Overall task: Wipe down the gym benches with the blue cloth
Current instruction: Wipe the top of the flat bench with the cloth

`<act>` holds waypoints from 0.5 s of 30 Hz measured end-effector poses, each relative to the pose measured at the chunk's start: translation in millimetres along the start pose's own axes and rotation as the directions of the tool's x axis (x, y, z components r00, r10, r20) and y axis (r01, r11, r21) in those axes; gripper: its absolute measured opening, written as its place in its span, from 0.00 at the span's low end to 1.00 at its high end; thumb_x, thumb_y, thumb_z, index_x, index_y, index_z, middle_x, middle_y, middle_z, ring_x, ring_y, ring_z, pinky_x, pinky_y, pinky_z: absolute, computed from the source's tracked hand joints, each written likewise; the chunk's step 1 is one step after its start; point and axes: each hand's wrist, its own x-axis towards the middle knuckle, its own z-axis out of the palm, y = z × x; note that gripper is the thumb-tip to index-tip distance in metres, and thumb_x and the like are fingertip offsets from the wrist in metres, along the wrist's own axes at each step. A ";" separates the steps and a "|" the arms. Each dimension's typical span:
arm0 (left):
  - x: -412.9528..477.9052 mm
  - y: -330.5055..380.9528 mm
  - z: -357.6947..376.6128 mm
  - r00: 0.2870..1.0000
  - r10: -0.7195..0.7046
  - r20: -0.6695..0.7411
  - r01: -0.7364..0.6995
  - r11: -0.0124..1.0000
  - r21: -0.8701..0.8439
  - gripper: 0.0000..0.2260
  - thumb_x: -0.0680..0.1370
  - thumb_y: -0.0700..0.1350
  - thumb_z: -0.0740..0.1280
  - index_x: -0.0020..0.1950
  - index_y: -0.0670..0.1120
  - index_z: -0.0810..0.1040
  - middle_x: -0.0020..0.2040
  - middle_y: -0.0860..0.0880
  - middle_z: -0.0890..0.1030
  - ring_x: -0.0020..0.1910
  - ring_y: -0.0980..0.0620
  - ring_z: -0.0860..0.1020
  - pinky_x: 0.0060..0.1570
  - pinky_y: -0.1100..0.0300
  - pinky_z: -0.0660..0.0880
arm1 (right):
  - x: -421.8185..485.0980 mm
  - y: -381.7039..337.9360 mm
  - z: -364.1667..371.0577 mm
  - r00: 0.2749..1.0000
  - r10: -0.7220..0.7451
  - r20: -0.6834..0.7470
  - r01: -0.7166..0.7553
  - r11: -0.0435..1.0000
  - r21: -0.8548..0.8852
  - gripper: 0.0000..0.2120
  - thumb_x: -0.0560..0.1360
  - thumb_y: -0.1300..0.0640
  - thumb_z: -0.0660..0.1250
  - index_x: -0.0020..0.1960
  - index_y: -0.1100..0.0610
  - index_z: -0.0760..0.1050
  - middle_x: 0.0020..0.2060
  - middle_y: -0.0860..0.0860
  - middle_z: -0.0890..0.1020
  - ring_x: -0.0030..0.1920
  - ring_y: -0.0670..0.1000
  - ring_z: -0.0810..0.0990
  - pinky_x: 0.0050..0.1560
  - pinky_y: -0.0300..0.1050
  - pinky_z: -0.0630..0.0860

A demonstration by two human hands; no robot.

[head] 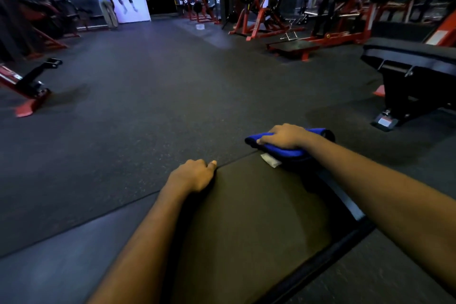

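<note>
Under right grip (283, 137), blue cloth (291, 152)

Black bench pad (251, 217), blue cloth (278, 150) at far corner

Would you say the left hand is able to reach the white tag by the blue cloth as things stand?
Probably yes. The left hand rests on the bench pad's far corner, and only bare pad lies between it and the white tag beside the blue cloth.

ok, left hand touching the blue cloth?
Apart. Head view: left hand rests on the bench pad's far-left corner; bare pad separates it from the blue cloth under the right hand.
</note>
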 end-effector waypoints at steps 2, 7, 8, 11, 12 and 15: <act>-3.6 -6.6 -1.3 1.000 -0.012 -0.004 0.012 1.000 -0.004 0.26 0.84 0.59 0.48 0.68 0.42 0.73 0.65 0.38 0.75 0.61 0.40 0.75 0.64 0.46 0.71 | 1.9 -9.4 -0.9 0.995 0.102 -0.025 -0.103 0.993 -0.061 0.32 0.76 0.33 0.57 0.71 0.51 0.72 0.70 0.55 0.74 0.68 0.58 0.73 0.64 0.51 0.68; -14.2 -24.7 -6.5 0.999 -0.035 -0.006 0.035 0.999 -0.018 0.24 0.84 0.57 0.49 0.67 0.42 0.73 0.65 0.40 0.75 0.61 0.42 0.76 0.65 0.46 0.71 | -7.1 -71.6 23.9 0.995 -0.099 -0.013 0.096 0.984 -0.148 0.31 0.75 0.32 0.56 0.66 0.52 0.76 0.66 0.57 0.77 0.66 0.59 0.75 0.61 0.51 0.70; -17.5 -29.3 -7.0 0.999 -0.039 -0.010 0.039 0.999 -0.020 0.24 0.84 0.57 0.49 0.67 0.43 0.73 0.65 0.40 0.76 0.61 0.43 0.76 0.65 0.46 0.71 | -7.7 -74.7 24.2 0.993 -0.120 0.002 0.119 0.985 -0.124 0.30 0.75 0.32 0.56 0.65 0.52 0.77 0.66 0.58 0.77 0.65 0.59 0.75 0.60 0.51 0.70; -22.9 -34.7 -6.0 0.998 -0.046 -0.046 0.046 0.999 0.006 0.24 0.84 0.57 0.49 0.67 0.42 0.73 0.65 0.40 0.75 0.61 0.42 0.76 0.64 0.47 0.71 | -6.5 -59.1 13.6 0.999 -0.034 0.013 0.035 0.997 -0.073 0.31 0.75 0.32 0.57 0.67 0.52 0.76 0.67 0.58 0.76 0.65 0.59 0.75 0.61 0.51 0.70; -26.4 -41.1 -6.9 0.997 -0.053 -0.058 0.054 0.999 0.010 0.24 0.84 0.57 0.49 0.67 0.42 0.73 0.65 0.39 0.75 0.61 0.42 0.76 0.64 0.47 0.71 | -7.5 -61.2 13.1 1.000 0.007 -0.013 -0.008 0.997 -0.079 0.31 0.76 0.33 0.56 0.68 0.53 0.75 0.68 0.57 0.75 0.66 0.59 0.75 0.62 0.50 0.70; -30.3 -46.9 -8.4 0.996 -0.057 -0.072 0.059 0.998 0.023 0.24 0.84 0.57 0.50 0.65 0.42 0.74 0.64 0.40 0.76 0.60 0.42 0.76 0.63 0.47 0.72 | -14.8 -82.9 22.4 0.998 0.014 -0.059 -0.023 0.988 -0.153 0.31 0.76 0.35 0.56 0.69 0.54 0.74 0.69 0.57 0.75 0.68 0.59 0.73 0.63 0.50 0.69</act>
